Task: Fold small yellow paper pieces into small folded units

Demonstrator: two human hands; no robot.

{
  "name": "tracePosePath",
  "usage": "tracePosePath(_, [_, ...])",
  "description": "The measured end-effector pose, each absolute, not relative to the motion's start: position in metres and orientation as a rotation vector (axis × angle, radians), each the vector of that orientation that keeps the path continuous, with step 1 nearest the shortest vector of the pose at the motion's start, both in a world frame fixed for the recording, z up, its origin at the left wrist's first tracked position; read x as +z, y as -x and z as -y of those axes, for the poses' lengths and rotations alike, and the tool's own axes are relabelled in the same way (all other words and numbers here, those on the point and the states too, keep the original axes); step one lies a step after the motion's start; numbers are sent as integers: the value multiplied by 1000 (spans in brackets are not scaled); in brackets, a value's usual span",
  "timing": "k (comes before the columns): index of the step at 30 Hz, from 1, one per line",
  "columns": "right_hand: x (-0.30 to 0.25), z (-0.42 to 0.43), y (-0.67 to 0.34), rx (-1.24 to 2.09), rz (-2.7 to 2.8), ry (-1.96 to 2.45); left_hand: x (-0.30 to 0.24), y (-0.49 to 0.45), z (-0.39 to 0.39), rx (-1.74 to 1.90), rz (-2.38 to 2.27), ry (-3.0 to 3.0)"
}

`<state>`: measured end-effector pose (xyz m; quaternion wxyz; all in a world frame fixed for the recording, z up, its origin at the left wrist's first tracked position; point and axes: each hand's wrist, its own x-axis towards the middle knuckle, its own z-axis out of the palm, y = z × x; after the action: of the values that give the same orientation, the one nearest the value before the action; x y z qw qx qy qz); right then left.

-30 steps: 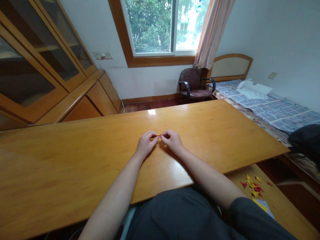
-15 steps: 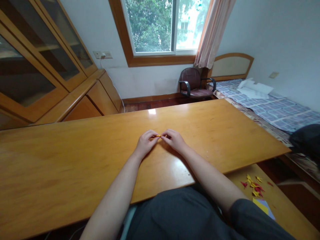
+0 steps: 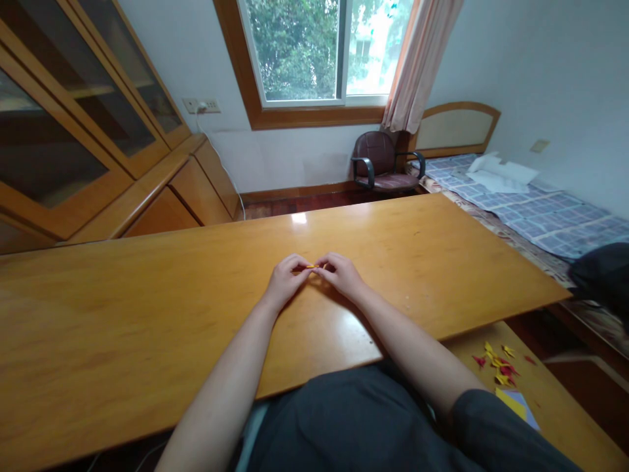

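Observation:
My left hand [image 3: 285, 283] and my right hand [image 3: 343, 275] meet at the middle of a long wooden table [image 3: 147, 314]. Both hands are closed in a pinch on a tiny piece of yellow paper [image 3: 311, 266] held between their fingertips, just above the tabletop. Most of the paper is hidden by my fingers. My forearms rest across the near edge of the table.
A lower wooden surface [image 3: 565, 419] at the right bears several small red and yellow folded paper pieces [image 3: 497, 368] and a yellow sheet [image 3: 511, 401]. A dark office chair [image 3: 381, 164] and a bed [image 3: 540, 216] stand beyond the table. Wooden cabinets [image 3: 88, 151] line the left wall.
Both hands stay pinched on the yellow paper, with only slight finger shifts; the view has drifted a little.

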<state>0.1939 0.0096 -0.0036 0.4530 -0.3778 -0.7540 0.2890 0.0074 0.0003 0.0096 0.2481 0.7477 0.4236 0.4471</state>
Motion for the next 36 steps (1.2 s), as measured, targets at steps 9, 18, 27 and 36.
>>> tracePosePath(9, [-7, -11, -186, 1174, 1446, 967, -1, -14, -2, 1239, -1206, -1637])
tracePosePath(18, [-3, -9, -185, 1280, 1326, 935, 1, -19, -1, 1316, -1058, -1321])
tracePosePath(27, [-1, -9, -186, 1304, 1315, 940, 4, -17, -1, 1450, -1056, -1563])
tracePosePath(36, [-5, -11, -188, 1265, 1360, 914, 8, -18, 2, 1471, -1003, -1635])
